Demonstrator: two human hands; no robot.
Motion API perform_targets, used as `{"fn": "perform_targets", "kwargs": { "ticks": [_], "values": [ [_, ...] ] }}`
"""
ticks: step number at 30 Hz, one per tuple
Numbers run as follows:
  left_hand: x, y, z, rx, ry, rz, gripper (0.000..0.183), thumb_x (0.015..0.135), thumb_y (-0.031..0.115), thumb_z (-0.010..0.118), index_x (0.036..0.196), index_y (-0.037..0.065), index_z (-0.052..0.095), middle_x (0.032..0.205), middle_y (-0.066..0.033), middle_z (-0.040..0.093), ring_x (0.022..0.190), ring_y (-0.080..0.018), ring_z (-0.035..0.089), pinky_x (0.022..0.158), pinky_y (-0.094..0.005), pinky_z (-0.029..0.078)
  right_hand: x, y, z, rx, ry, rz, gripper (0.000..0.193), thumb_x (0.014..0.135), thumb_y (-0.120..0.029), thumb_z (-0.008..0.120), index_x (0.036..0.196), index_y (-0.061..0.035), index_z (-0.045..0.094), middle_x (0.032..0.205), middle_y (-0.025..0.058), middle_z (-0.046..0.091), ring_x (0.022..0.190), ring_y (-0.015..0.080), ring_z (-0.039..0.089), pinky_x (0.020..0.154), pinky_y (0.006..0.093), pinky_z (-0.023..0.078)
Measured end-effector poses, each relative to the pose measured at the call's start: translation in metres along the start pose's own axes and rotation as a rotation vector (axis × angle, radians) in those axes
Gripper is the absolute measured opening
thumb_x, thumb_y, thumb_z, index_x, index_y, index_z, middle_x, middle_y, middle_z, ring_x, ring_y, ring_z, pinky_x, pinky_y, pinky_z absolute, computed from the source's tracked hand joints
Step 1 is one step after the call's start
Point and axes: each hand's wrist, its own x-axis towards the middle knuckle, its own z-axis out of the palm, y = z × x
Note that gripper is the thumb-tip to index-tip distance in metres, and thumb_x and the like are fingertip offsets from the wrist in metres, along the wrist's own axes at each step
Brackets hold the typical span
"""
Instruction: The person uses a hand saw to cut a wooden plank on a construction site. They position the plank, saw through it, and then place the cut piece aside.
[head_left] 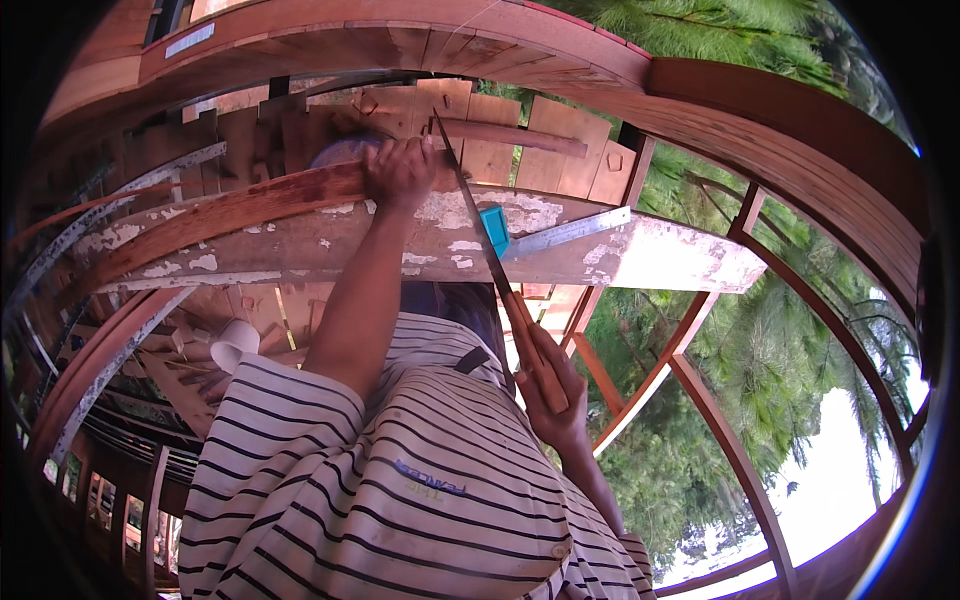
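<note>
Along the flaking worktop (300, 246) lies a reddish board (250, 206), probably stiff, weighty and best pinned near its end, with a likely springy saw (474, 206) slanting past it, its wooden handle (550, 383) rightly clasped in the right grip (553, 392), the left grip (400, 172) closed over the board, fingertips hidden, saw teeth indistinct.

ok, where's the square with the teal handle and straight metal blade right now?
In the head view, just right of centre: the teal-handled metal square lies on the paint-flecked wooden plank, immediately right of the long, dark-bladed, brown-handled saw.
</note>
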Motion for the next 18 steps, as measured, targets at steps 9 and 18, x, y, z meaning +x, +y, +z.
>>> {"fn": "perform_targets", "kwargs": {
  "ticks": [9,18],
  "values": [
    [0.01,-0.002,0.0,-0.032,0.021,0.0,0.031,0.1,0.031,0.054,0.08,0.013,0.07,0.079,-0.0063,0.07,0.078,-0.026,0.066,0.075,-0.0464,0.043,0.032,-0.033,0.01,-0.1,-0.013,-0.05,0.057,0.095,-0.005,0.067,0.149,0.0005,0.048,0.132,0.0211,0.067,0.116,0.0236,0.068,0.096,0.0333,0.053],
    [-0.002,0.004,0.0,-0.061,-0.052,-0.032,0.031,0.099,0.032,0.053,0.081,0.014,0.07,0.082,-0.0045,0.071,0.081,-0.0241,0.067,0.076,-0.0457,0.043,0.095,-0.007,0.039,-0.048,0.07,-0.083,0.055,0.094,-0.004,0.067,0.147,-0.0005,0.051,0.129,0.02,0.069,0.115,0.0231,0.069,0.095,0.0316,0.052]
  ]
}}
